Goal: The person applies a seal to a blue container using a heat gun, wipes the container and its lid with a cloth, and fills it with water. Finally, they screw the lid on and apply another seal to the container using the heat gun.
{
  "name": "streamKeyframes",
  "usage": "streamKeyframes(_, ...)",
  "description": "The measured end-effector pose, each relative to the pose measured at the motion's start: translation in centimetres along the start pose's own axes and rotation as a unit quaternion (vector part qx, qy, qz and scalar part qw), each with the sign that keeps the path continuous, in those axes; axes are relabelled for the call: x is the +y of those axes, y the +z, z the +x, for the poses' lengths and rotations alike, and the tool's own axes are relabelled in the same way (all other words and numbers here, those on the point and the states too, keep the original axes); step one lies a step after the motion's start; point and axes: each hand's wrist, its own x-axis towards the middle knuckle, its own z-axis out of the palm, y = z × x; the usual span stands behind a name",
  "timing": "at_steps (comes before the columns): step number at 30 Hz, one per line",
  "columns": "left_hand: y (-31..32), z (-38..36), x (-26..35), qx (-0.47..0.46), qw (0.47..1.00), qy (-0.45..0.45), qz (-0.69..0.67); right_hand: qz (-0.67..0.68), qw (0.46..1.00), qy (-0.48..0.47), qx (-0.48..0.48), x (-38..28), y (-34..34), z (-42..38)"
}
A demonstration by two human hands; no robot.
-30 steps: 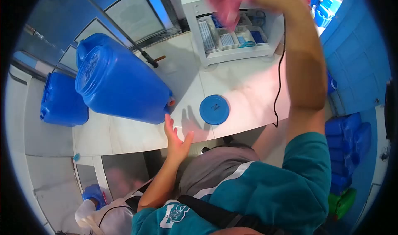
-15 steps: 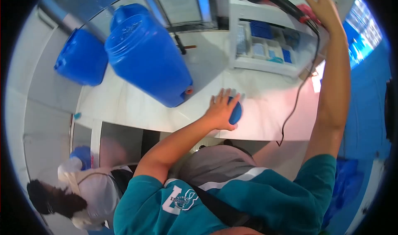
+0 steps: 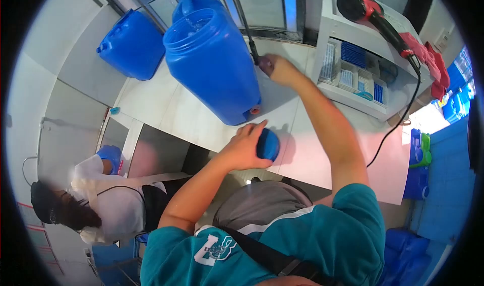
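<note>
My left hand [image 3: 244, 149] has its fingers and thumb curled around a round blue cap [image 3: 268, 144] just above the counter's front edge. My right hand [image 3: 281, 70] reaches across the counter, its fingers closed at the low end of a thin black rod or hose [image 3: 252, 44]. A brown handle was there before; my fingers now hide it. Between the hands and to their left stands a large blue jerrycan [image 3: 212, 69] with its wide mouth uncapped. Something clear glistens inside that mouth. A small reddish spout sits low on its side.
A second blue jerrycan [image 3: 133, 46] stands behind at left. On the right, a white drawer cabinet [image 3: 348, 102] holds trays, with a red and black heat gun [image 3: 370, 14] and pink cloth [image 3: 421, 51] on top. Its cord hangs over the counter [image 3: 322, 140]. Another person [image 3: 118, 200] is at lower left.
My right hand has come down from the cabinet top to the rod's low end. My left hand now grips the blue cap, formerly under its spread fingers. The view has shifted.
</note>
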Motion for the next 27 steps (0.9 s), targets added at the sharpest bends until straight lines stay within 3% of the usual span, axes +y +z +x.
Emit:
streamKeyframes(3,-2.1,-4.5,-4.8,-0.015,0.996,-0.058,-0.058,0.028,0.987,0.16,-0.01,0.2,4.2,-3.3)
streamKeyframes(4,-3.2,-6.0,-7.0,-0.011,0.995,-0.062,-0.075,0.132,0.962,0.232,-0.055,0.9,5.8,-4.7)
streamKeyframes(5,-3.1,-7.5,-11.3,0.016,0.982,-0.052,-0.183,0.232,0.92,0.301,-0.099,1.0,7.0,-6.0)
streamKeyframes(6,-5.4,-8.8,-12.0,0.011,0.936,-0.134,-0.326,0.232,0.92,0.299,-0.103,0.2,7.9,-7.3)
streamKeyframes(7,-6.2,-9.5,-15.4,0.08,0.899,-0.116,-0.415,0.396,0.854,0.324,-0.093,-0.9,8.6,-8.4)
streamKeyframes(8,-7.9,-10.4,-16.0,0.153,0.828,-0.093,-0.531,0.548,0.759,0.343,-0.08,-2.0,9.2,-9.1)
streamKeyframes(10,-11.4,-9.6,-17.9,0.207,0.763,0.045,-0.611,0.587,0.745,0.315,-0.034,-3.7,10.1,-9.2)
streamKeyframes(12,-16.3,-6.8,-15.9,0.269,0.749,0.176,-0.58,0.621,0.731,0.283,0.016,-5.3,10.7,-9.1)
streamKeyframes(13,-18.9,-5.1,-15.8,0.244,0.735,0.244,-0.583,0.63,0.718,0.29,0.052,-6.1,10.9,-9.0)
streamKeyframes(14,-21.1,-3.3,-14.5,0.271,0.726,0.254,-0.579,0.639,0.704,0.297,0.088,-6.7,10.9,-9.1)
streamKeyframes(15,-23.2,-1.9,-14.6,0.273,0.771,0.234,-0.526,0.635,0.708,0.295,0.092,-6.7,11.3,-9.1)
streamKeyframes(17,-25.5,0.4,-13.6,0.18,0.783,0.202,-0.56,0.624,0.704,0.32,0.109,-6.1,12.1,-8.7)
streamKeyframes(19,-26.3,1.4,-12.0,0.221,0.802,0.129,-0.54,0.609,0.71,0.332,0.118,-7.2,11.7,-8.7)
streamKeyframes(22,-28.3,3.0,-13.9,0.182,0.852,0.111,-0.479,0.596,0.71,0.349,0.137,-7.7,11.6,-8.5)
streamKeyframes(27,-29.7,3.1,-13.5,0.129,0.878,0.157,-0.434,0.585,0.706,0.362,0.167,-7.2,12.5,-8.3)
